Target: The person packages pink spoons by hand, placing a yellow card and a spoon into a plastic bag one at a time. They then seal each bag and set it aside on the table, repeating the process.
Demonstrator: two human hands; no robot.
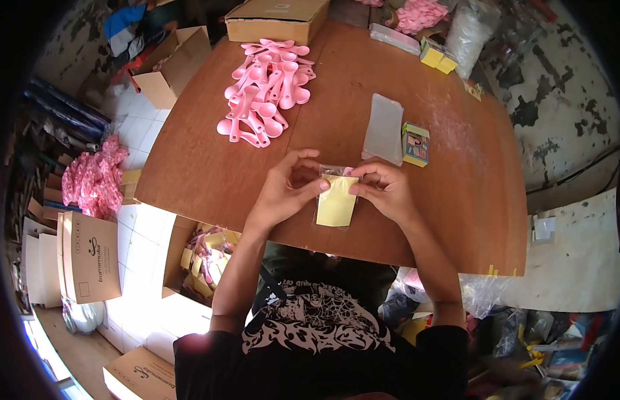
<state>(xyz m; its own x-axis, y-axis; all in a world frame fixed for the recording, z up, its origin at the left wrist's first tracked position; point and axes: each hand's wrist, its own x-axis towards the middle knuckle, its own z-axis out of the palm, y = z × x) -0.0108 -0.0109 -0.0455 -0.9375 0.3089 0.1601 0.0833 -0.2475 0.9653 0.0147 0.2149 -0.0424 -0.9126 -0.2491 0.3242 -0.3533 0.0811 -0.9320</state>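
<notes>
Near the front edge of the table, a clear plastic bag with a pale yellow card in it is held between my two hands. My left hand pinches its left upper side, thumb against the card. My right hand grips the upper right corner, where a small bit of pink shows by the fingertips. Beyond my right hand lie a stack of flat clear bags and a stack of printed cards. Farther off, to the left, is a pile of pink double-ended scoops.
A cardboard box stands at the table's far end. Yellow card stacks and a roll of plastic sit at the far right. On the floor at left, an open carton holds packed yellow and pink pieces, near other cartons.
</notes>
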